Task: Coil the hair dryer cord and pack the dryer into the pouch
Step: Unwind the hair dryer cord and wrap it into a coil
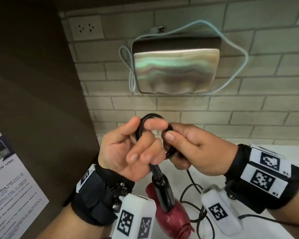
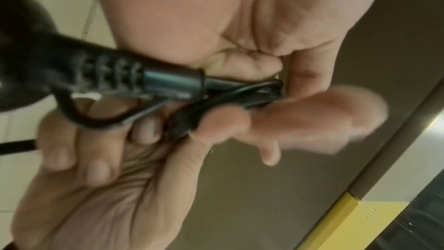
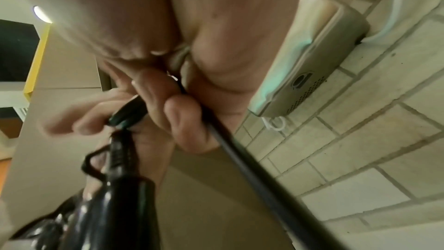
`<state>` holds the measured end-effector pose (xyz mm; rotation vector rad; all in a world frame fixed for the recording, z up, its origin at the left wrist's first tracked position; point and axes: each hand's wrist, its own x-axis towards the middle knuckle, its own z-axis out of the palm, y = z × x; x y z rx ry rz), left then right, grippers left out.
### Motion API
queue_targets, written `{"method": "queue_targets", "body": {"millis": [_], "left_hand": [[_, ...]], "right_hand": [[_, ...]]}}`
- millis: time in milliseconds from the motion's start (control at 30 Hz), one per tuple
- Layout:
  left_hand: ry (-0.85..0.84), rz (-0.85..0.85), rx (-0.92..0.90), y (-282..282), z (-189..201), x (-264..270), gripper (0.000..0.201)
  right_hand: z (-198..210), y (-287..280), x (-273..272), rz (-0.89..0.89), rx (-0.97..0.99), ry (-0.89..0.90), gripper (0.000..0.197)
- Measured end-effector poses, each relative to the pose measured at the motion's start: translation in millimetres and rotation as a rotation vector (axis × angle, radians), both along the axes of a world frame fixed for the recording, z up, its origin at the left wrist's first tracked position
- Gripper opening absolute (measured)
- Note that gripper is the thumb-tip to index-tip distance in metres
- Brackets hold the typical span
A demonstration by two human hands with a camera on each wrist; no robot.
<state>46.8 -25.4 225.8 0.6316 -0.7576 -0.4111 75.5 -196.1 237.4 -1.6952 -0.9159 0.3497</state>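
Observation:
A black cord coil [image 1: 153, 116] is held up in front of the brick wall by both hands. My left hand [image 1: 145, 133] has its fingers curled through the loops, and the ribbed cord end [image 2: 120, 71] runs under its palm. My right hand [image 1: 174, 149] pinches the coil's right side, thumb on top. From the right hand a straight run of cord [image 3: 252, 168] trails down. The hair dryer hangs below the hands, with a glossy black handle [image 1: 162, 190] and a dark red body [image 1: 173, 219]. Slack cord [image 1: 192, 204] lies looped on the counter. No pouch is in view.
A wall unit with a shimmering front [image 1: 176, 66] and a pale cable hangs on the brick wall above the hands. A double socket [image 1: 85, 27] sits upper left. A dark panel [image 1: 33, 83] and a printed notice [image 1: 10, 183] stand to the left. The white counter [image 1: 266, 226] lies below.

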Motion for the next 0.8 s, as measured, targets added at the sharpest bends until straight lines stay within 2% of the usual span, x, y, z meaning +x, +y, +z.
{"method": "queue_targets", "body": {"millis": [100, 167, 200, 267, 333, 433, 533, 600, 700, 767, 800], "left_hand": [[0.048, 0.043, -0.042, 3, 0, 4, 0.048], [0.051, 0.088, -0.063, 12, 2, 7, 0.050], [0.044, 0.122, -0.054, 17, 5, 8, 0.050], [0.043, 0.243, 0.016, 20, 10, 9, 0.050], [0.048, 0.422, 0.124, 11, 11, 9, 0.046], [0.004, 0.627, 0.342, -11, 7, 11, 0.044], [-0.039, 0.697, 0.486, -15, 0, 12, 0.051], [-0.058, 0.717, 0.526, -16, -1, 11, 0.054], [-0.149, 0.753, 0.701, -21, 1, 6, 0.041], [-0.261, 0.761, 0.845, -22, -4, 3, 0.045], [-0.278, 0.729, 0.894, -23, -2, -1, 0.049]], "right_hand": [[-5, -1, -4, 0.036, -0.031, 0.123, 0.031], [-14, -8, -4, -0.023, -0.157, 0.149, 0.029], [-19, -11, -4, -0.066, -0.251, 0.096, 0.024], [-25, -16, -8, -0.130, -0.467, -0.148, 0.019], [-27, -12, -16, -0.087, -0.635, -0.365, 0.020], [-14, -3, -33, -0.011, -0.760, -0.422, 0.024], [7, -10, -38, 0.005, -0.740, -0.443, 0.021], [18, -15, -38, 0.023, -0.667, -0.383, 0.024], [20, -17, -34, 0.037, -0.446, -0.140, 0.030], [26, -25, -28, 0.000, -0.280, 0.085, 0.033], [32, -31, -25, -0.009, -0.247, 0.134, 0.031]]}}
